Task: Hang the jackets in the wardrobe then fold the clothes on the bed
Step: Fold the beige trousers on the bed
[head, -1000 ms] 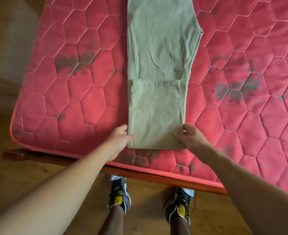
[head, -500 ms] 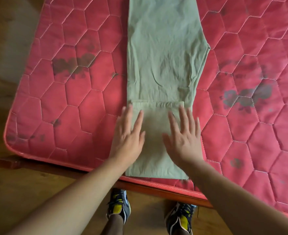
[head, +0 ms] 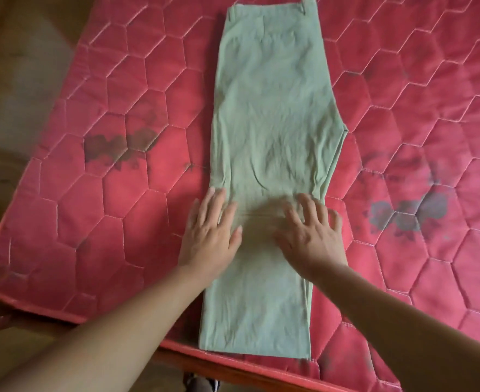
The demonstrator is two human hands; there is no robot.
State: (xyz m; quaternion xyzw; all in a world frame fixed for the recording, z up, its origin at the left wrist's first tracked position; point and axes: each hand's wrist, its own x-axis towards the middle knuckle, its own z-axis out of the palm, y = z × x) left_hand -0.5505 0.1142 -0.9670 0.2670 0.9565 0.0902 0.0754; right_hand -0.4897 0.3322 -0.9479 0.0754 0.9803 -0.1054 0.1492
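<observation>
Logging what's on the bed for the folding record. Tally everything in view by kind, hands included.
Green trousers, folded lengthwise: 1
Red quilted mattress: 1
Hands flat on the trousers, left hand and right hand: 2
Shoe on the floor, partly seen below the bed edge: 1
Total: 5

Trousers (head: 272, 131) lengthwise on the mattress (head: 120, 222), left hand (head: 210, 236) and right hand (head: 312, 239) side by side atop them.
</observation>
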